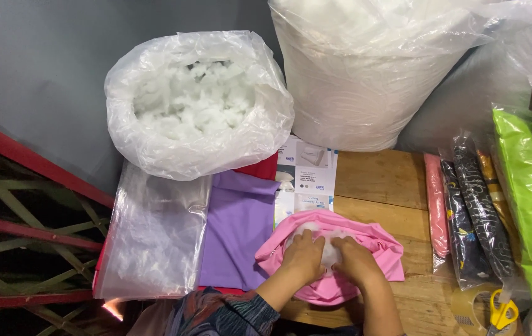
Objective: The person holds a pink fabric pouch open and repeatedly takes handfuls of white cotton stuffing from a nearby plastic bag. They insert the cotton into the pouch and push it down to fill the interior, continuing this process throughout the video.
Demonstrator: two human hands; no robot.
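A pink fabric cover lies on the wooden table right in front of me, its opening showing white fibre stuffing. My left hand and my right hand are both pressed into that opening, fingers curled on the stuffing and the pink cloth's edge. An open clear plastic bag of white stuffing stands at the back left. A purple fabric piece lies flat to the left of the pink cover.
A big sealed bag of stuffing stands at the back centre. Empty clear bags lie left, printed cards behind the cover. Packed fabrics, pink, dark patterned and lime green, lie right. A tape roll and yellow-handled scissors sit bottom right.
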